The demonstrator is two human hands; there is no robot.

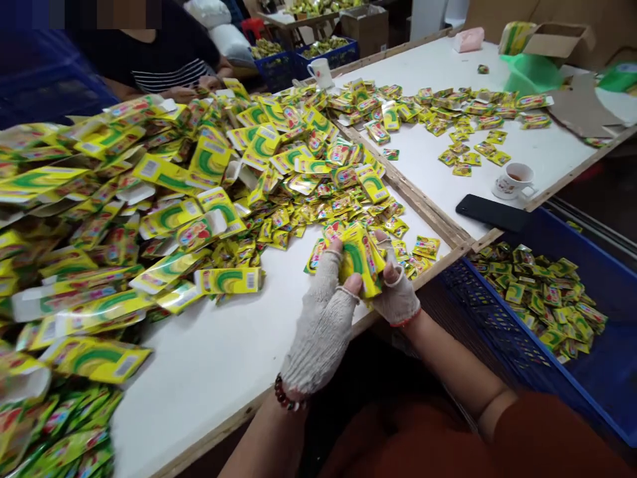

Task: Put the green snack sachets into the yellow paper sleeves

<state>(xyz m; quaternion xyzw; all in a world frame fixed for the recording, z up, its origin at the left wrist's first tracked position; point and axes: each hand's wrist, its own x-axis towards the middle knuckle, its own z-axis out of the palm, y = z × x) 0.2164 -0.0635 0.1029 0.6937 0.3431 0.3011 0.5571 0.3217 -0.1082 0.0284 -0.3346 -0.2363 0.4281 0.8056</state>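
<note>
Gloved left hand and right hand curl their fingers closed around a yellow-green foil sachet bundle, long axis pointing forward, held between them above the white surface.

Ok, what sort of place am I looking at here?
Probably a small packing workshop: heaps of yellow-green printed sachets cover white worktables, and a blue plastic crate holds more.

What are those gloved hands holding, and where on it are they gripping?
A bunch of yellow-and-green sachets, gripped by its two sides: the left hand on one side, the right hand on the other.
</note>
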